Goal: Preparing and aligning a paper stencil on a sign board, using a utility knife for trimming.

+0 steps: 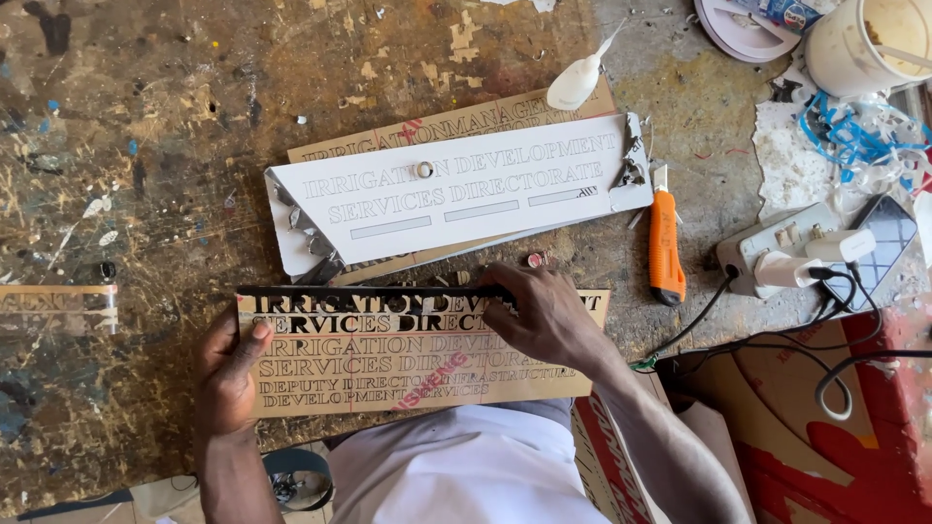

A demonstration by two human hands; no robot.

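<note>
A tan panel [408, 374] with rows of cut-out lettering lies at the near edge of the worn workbench [146, 146]. Along its top two rows runs a black lettered strip [369, 306]. My left hand [230, 374] grips the panel's left end, thumb on top. My right hand [544, 315] presses its fingertips down on the black strip near the middle. Just beyond lies a white lettered plate [456, 189] stacked on another tan panel [544, 109].
An orange utility knife [664, 243] lies right of the white plate. A small white glue bottle [575, 82] rests above it. At the right are a power strip with plugged chargers [786, 257], a phone [885, 243], black cables, a cream bucket [869, 44] and blue scraps.
</note>
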